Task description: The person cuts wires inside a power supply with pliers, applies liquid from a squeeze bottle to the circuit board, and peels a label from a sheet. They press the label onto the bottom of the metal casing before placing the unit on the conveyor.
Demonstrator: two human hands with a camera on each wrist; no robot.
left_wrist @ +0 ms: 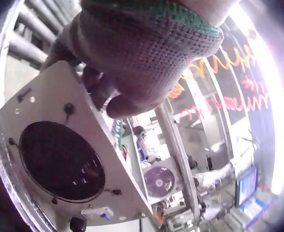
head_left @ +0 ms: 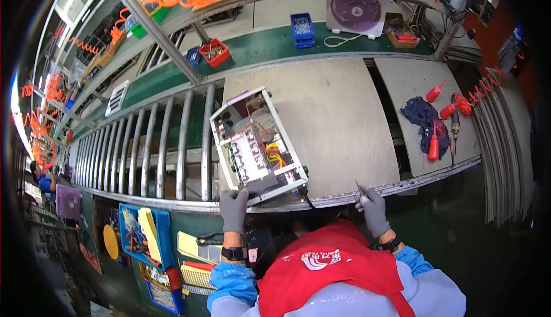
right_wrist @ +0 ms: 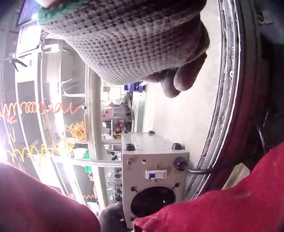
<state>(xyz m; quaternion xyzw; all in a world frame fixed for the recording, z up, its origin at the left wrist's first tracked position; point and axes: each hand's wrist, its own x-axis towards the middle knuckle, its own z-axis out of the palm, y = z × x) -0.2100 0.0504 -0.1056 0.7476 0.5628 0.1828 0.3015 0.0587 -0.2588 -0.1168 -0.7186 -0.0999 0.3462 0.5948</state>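
An open metal equipment case [head_left: 258, 145] lies on the bench, its wiring, white boards and yellow leads exposed. My gloved left hand [head_left: 234, 209] grips the case's near left corner. In the left wrist view, the fingers [left_wrist: 96, 89] bend over the top edge of the panel [left_wrist: 84, 145] with the round dark fan opening. At the bench's front edge, my gloved right hand [head_left: 374, 211] pinches a thin pointed metal piece [head_left: 359, 188], whose kind I cannot tell. The right wrist view shows curled right fingers [right_wrist: 187, 75], with that piece hidden. A black power cord [head_left: 307, 196] hangs from the case.
Metal rollers [head_left: 166, 150] run left of the case. On the right board lie red bottles [head_left: 434, 145], a dark cloth [head_left: 419, 113] and a screwdriver-like tool [head_left: 455, 123] on an orange coil. Behind are parts bins [head_left: 302, 31] and a purple fan [head_left: 356, 12]. A blue tool tray [head_left: 163, 231] is front left.
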